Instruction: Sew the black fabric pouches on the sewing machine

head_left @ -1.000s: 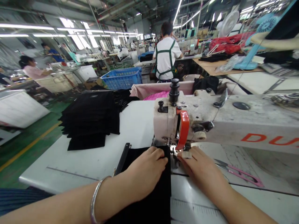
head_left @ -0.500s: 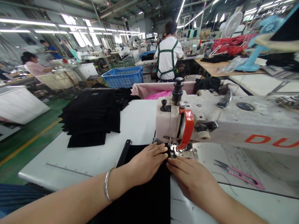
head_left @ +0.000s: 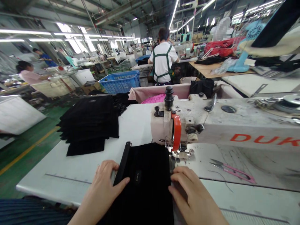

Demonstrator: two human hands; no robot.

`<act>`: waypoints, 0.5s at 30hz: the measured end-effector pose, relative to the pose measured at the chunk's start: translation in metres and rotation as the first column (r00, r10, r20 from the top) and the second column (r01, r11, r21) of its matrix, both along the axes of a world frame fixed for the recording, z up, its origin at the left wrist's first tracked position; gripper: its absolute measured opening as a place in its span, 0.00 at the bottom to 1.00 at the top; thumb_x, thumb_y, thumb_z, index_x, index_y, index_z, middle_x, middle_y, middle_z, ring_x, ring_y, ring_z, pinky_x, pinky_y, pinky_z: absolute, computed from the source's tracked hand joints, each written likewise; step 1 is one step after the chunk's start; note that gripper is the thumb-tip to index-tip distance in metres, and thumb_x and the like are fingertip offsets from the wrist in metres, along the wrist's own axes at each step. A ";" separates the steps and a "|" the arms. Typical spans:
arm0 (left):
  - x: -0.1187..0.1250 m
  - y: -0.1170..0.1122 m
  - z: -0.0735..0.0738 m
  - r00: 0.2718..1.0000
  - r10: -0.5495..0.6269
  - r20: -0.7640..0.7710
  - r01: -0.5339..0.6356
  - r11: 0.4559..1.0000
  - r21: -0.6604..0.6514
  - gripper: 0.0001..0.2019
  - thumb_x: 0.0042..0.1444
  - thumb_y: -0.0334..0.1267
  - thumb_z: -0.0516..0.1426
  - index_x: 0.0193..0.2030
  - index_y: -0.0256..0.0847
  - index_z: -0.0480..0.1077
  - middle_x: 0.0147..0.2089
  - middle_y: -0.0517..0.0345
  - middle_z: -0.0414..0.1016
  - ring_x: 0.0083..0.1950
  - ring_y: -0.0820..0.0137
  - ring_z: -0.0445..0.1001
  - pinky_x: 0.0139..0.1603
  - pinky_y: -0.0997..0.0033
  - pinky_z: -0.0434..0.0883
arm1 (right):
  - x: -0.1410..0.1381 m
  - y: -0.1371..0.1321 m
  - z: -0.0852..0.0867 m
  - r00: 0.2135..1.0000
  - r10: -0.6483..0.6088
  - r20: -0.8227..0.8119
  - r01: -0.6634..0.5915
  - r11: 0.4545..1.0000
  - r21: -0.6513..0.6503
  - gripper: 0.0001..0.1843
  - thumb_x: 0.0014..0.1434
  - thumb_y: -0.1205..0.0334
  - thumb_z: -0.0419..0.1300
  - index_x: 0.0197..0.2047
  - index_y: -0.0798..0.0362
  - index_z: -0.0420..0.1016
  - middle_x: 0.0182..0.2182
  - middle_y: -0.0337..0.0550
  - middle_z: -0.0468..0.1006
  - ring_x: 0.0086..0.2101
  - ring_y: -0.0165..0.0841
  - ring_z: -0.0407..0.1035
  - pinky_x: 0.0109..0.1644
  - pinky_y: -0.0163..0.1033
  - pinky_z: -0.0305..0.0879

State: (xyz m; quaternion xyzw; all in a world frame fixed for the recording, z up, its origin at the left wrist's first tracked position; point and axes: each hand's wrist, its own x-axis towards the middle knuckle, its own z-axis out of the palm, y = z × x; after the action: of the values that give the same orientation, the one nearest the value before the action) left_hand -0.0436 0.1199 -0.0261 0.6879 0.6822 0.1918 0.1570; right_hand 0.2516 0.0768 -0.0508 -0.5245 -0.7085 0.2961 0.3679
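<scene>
A black fabric piece [head_left: 146,181] with a small label lies on the white sewing table [head_left: 77,168], its far edge under the presser foot [head_left: 179,153] of a worn white sewing machine [head_left: 211,125]. My left hand [head_left: 103,184] curls over the fabric's left edge, thumb on the cloth, fingers round the folded black band. At the fabric's right edge my right hand [head_left: 189,195] rests with its fingers bent and pressed on the cloth, just in front of the presser foot.
A stack of black fabric pieces [head_left: 91,120] sits at the table's far left. Pink thread snips [head_left: 234,173] lie right of the needle. Beyond stand a blue crate [head_left: 120,82], a pink-lined bin [head_left: 152,92], and a person in a white shirt [head_left: 164,59].
Both hands have drawn back toward me from the presser foot. My left hand slid left to the fabric's left edge, uncovering the cloth's middle and its label.
</scene>
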 end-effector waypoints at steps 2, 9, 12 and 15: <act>0.003 -0.003 0.001 0.934 0.080 0.347 -0.030 0.989 -0.147 0.17 0.50 0.46 0.63 0.42 0.41 0.65 0.42 0.53 0.74 0.47 0.55 0.75 0.52 0.49 0.71 | -0.007 -0.004 0.000 0.929 -0.096 -0.358 0.012 0.973 -0.231 0.10 0.62 0.63 0.56 0.48 0.47 0.66 0.54 0.48 0.69 0.42 0.36 0.73 0.44 0.45 0.74; 0.018 0.008 0.030 0.515 0.335 0.789 0.247 0.823 -0.511 0.28 0.52 0.43 0.57 0.60 0.40 0.62 0.45 0.49 0.78 0.43 0.57 0.79 0.46 0.57 0.75 | -0.031 -0.014 0.021 0.512 -0.452 -0.730 -0.318 0.690 -0.650 0.21 0.59 0.47 0.62 0.49 0.51 0.66 0.18 0.27 0.60 0.14 0.21 0.47 0.15 0.27 0.45; -0.002 -0.003 0.032 0.765 0.149 0.627 0.121 0.923 -0.366 0.29 0.54 0.47 0.57 0.62 0.42 0.61 0.52 0.47 0.75 0.46 0.54 0.78 0.49 0.50 0.75 | -0.039 -0.037 0.013 0.562 -0.390 -0.730 -0.331 0.702 -0.630 0.22 0.54 0.42 0.65 0.39 0.52 0.69 0.17 0.26 0.56 0.16 0.22 0.48 0.18 0.29 0.49; -0.007 -0.028 0.031 0.984 -0.155 0.087 0.146 0.985 0.094 0.24 0.56 0.46 0.60 0.60 0.47 0.66 0.61 0.48 0.68 0.57 0.51 0.71 0.57 0.46 0.69 | -0.042 -0.066 -0.002 0.663 -0.335 -0.670 -0.238 0.754 -0.612 0.25 0.50 0.38 0.66 0.30 0.52 0.69 0.20 0.31 0.63 0.21 0.25 0.58 0.26 0.31 0.59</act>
State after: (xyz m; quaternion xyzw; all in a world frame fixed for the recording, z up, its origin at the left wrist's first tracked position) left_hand -0.0504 0.0918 0.0047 0.7340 0.6111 0.2408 0.1728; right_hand 0.2093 0.0107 -0.0529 -0.4693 -0.3273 0.7012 0.4254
